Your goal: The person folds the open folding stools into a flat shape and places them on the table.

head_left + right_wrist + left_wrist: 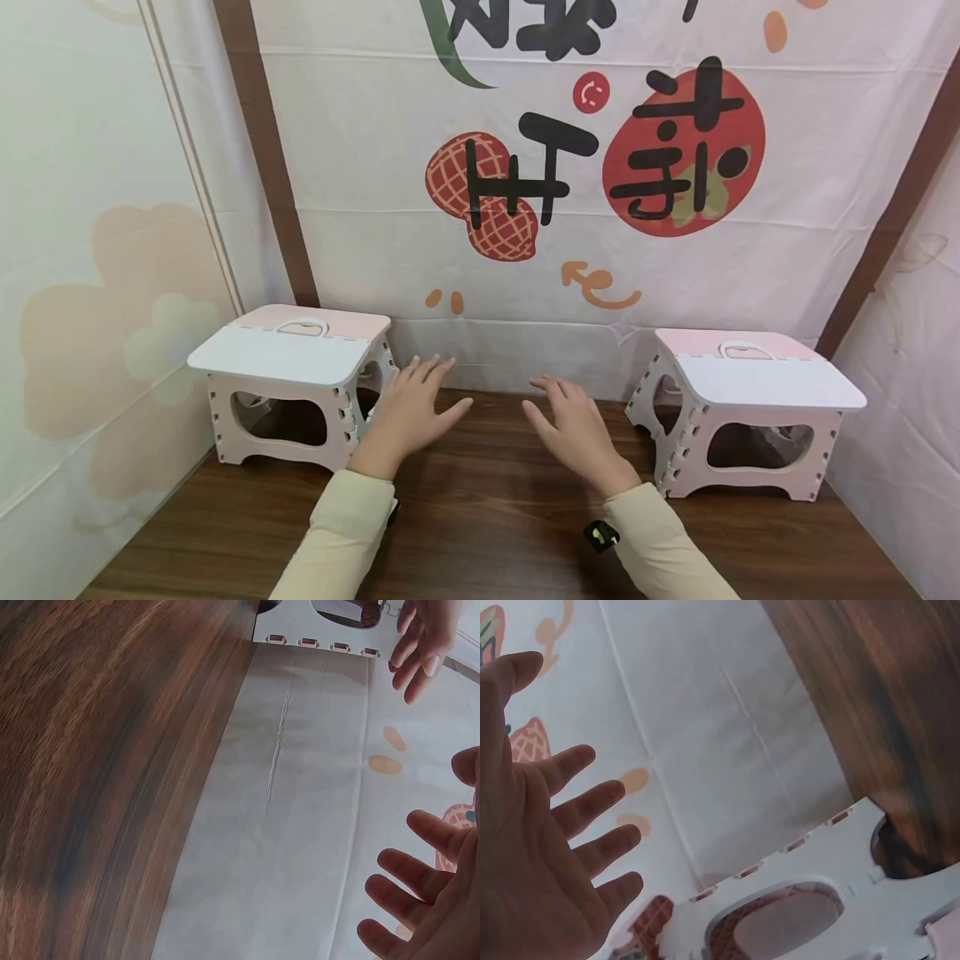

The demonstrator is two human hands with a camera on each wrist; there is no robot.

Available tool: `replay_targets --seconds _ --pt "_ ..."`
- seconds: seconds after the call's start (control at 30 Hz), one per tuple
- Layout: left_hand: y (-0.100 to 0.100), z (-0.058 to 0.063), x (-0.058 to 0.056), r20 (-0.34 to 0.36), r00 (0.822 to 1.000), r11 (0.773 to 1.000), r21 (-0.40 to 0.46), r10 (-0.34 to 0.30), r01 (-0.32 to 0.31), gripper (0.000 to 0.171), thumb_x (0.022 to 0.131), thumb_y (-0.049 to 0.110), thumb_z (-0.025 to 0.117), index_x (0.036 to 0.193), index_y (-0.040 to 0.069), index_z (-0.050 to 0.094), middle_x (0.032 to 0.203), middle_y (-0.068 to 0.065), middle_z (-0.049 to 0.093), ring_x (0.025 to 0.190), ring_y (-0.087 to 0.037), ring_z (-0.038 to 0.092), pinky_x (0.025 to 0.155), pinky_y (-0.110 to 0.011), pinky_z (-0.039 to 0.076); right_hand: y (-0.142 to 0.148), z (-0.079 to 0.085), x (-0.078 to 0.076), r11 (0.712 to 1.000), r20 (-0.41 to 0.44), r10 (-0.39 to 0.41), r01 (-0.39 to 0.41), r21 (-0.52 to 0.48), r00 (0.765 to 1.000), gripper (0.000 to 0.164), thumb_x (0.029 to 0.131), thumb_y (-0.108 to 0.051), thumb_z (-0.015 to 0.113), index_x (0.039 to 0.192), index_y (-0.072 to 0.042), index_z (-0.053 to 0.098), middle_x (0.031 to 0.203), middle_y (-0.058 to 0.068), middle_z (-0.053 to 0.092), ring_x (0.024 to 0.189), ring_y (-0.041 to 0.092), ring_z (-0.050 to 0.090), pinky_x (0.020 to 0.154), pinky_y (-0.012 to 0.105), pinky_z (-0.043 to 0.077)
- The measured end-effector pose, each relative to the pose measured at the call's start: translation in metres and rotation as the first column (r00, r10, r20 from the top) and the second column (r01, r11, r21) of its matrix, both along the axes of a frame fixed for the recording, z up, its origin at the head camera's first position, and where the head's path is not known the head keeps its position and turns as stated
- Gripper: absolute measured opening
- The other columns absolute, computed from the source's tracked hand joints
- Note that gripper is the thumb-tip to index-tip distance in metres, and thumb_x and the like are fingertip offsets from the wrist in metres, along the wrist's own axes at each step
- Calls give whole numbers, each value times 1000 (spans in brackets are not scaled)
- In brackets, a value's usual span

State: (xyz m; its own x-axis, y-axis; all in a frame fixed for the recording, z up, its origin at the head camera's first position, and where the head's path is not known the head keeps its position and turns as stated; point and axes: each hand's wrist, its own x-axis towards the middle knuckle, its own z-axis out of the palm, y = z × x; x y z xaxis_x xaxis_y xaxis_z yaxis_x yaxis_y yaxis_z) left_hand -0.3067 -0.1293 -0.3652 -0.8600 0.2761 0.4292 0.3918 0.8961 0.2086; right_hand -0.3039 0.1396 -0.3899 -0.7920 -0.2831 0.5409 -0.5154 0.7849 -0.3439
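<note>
Our left hand and right hand are totally empty, fingers spread, 1 stool outward of each: left stool just beside, right stool near.

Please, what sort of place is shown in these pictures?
Probably a cloth-sided booth: printed cloth hangs behind a wood-grain surface holding a left folding stool and a right folding stool.

From my end, the head view is bright and even, apparently lit from above: the left stool shows a pale top and darker shade beneath. The wide lens slightly bows the right-hand brown stripe. Both wrist feeds look dimmer and greyer, the left hand shadowed.
</note>
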Motion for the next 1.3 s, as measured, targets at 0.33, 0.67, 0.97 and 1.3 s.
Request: replay_targets --seconds 0.33,0.67,0.97,1.3 --pt "-10 8 2 -52 998 1000 -2 25 -25 74 95 59 58 152 13 45 154 -15 42 144 -40 30 115 -57 23 -10 4 2 999 -6 31 -31 -17 999 44 104 -44 52 138 -16 59 138 8 56 130 33 48 102 57 39" --pt "-24 18 5 -292 955 999 43 41 -30 57 91 40 70 134 2 62 134 -22 59 127 -41 51 107 -55 38 -25 8 2 996 38 82 -80 -50 996 48 105 -48 46 139 -17 57 138 4 57 132 29 47 104 56 38" --pt "-36 29 5 -426 905 998 68 19 10 46 88 27 71 122 -3 67 122 -25 64 112 -42 60 95 -55 47 -39 14 2 992 40 110 -107 -64 993 47 105 -48 46 139 -17 57 137 2 57 131 26 48 104 54 38" --pt "-51 31 6 -482 876 998 69 28 6 44 86 25 69 119 -5 68 121 -24 64 105 -43 62 89 -56 48 -52 16 2 988 68 144 -139 -74 987 49 105 -51 44 142 -19 54 138 1 56 131 25 47 106 53 37"
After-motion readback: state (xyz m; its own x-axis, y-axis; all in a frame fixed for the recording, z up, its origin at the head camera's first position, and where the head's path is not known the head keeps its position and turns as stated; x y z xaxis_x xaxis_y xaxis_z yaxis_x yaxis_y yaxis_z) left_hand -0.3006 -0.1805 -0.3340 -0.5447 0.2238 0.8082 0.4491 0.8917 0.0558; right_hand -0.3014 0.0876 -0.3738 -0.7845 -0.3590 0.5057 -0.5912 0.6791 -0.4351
